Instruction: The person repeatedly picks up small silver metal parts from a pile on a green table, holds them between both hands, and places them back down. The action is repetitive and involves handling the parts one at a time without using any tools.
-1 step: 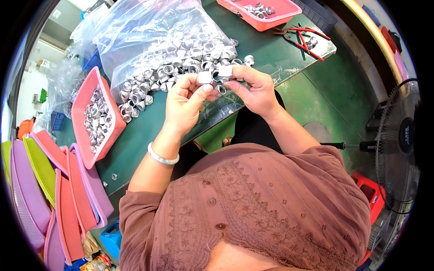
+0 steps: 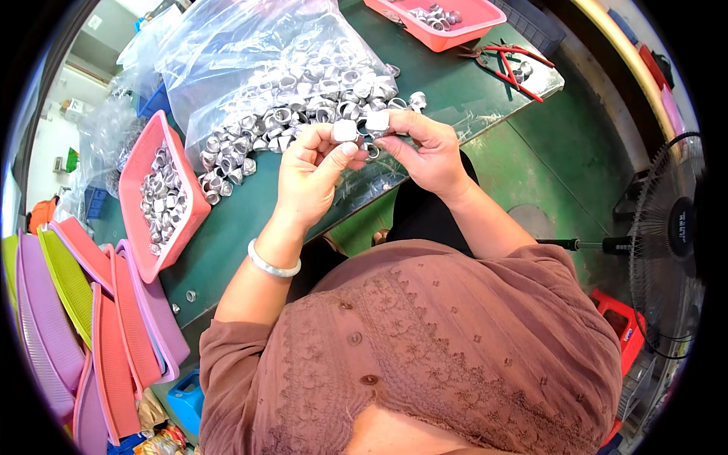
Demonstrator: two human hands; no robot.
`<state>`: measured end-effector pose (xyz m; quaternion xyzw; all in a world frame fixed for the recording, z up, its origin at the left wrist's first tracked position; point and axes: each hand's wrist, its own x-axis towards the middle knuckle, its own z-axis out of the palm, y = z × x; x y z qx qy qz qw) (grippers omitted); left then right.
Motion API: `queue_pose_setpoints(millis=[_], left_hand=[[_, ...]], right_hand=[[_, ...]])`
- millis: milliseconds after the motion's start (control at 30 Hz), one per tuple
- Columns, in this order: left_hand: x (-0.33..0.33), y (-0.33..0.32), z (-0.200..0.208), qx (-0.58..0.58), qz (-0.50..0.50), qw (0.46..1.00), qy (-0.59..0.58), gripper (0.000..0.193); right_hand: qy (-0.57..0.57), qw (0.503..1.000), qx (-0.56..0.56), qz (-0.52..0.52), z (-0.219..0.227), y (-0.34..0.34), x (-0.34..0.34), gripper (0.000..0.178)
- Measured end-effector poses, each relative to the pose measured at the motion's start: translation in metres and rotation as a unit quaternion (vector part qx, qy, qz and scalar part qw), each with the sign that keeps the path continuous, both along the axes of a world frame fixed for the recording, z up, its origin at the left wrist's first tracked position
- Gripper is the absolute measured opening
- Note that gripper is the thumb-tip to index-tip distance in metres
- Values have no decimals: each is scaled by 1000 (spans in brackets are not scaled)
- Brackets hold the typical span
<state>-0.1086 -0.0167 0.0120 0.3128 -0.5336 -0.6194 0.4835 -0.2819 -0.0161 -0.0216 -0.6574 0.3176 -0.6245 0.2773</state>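
My left hand point(image 2: 309, 168) pinches a silver ring point(image 2: 345, 131) with a flat, squarish top between thumb and fingers. Close beside it, my right hand point(image 2: 434, 155) grips a second silver square-topped ring point(image 2: 377, 122) between thumb and forefinger. Another ring's band point(image 2: 372, 151) shows just under the fingertips; whether it is held or hangs there I cannot tell. Both hands are above the table's near edge, in front of a pile of silver rings point(image 2: 282, 117) that spills from a clear plastic bag point(image 2: 227, 49).
On the green table point(image 2: 265, 178), a pink basket point(image 2: 199, 220) of rings stands left and another pink tray point(image 2: 432, 38) at the far right, near red-handled pliers point(image 2: 506, 68). Stacked coloured baskets point(image 2: 53, 303) fill the lower left. A fan point(image 2: 671, 235) stands at right.
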Motion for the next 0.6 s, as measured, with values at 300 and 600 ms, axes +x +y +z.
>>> queue_pose_setpoints(millis=[300, 600], left_hand=[[4, 10, -2, 6, -20, 1000, 7, 14], [6, 16, -4, 46, -28, 998, 32, 21]], right_hand=[[-16, 999, 3, 46, -1, 7, 8, 25], [19, 999, -7, 44, 4, 12, 11, 26]])
